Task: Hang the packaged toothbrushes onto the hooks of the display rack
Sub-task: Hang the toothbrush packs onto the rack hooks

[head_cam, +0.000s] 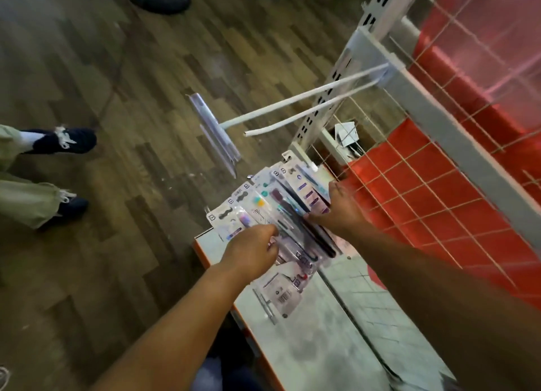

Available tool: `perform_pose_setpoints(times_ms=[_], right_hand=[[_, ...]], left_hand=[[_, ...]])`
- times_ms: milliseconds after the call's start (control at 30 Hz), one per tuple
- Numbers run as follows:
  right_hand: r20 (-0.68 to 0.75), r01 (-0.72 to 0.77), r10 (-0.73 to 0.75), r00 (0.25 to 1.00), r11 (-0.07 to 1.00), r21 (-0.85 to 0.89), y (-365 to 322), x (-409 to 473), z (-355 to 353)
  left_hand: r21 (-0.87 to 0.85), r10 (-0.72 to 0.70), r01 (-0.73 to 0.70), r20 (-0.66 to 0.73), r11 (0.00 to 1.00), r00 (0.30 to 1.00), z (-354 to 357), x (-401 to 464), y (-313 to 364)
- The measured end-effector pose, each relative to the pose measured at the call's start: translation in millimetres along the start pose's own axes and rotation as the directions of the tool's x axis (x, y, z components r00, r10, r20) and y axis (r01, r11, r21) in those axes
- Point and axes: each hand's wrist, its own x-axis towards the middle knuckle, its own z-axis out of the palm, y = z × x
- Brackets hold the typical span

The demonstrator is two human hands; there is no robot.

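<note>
Two hands on one fanned stack: left hand (251, 245) pinches the packaged toothbrushes (272, 212) at their lower edge, right hand (339, 212) curls fingers over the top packs. Stack hovers above the white shelf (316, 346), just below the rack's empty hook (295, 118), beside the wire grid (439, 191).

White shelf (319, 358) with orange edge, one toothbrush package (281, 292) lying flat on it, wooden floor (123, 97) below

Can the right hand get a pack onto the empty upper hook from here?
Probably yes: the right hand pinches the fanned toothbrush packs, and the bare hook juts out above them with nothing between.
</note>
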Motion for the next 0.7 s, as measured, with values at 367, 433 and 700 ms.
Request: perform_pose_setpoints(times_ms=[367,433,700], right_hand=[[0.061,-0.123,0.121,0.991,0.992,0.02,4,28,14],[0.096,-0.126,0.123,0.988,0.992,0.023,6,32,17],[0.132,-0.086,0.086,0.988,0.996,-0.002,8,37,21]], left_hand=[[-0.024,0.029,-0.03,-0.01,0.999,1.0,11,4,-8],[-0.024,0.027,-0.027,0.0,0.999,1.0,15,5,-11],[-0.036,0.054,-0.055,-0.02,0.998,0.998,28,5,-15]])
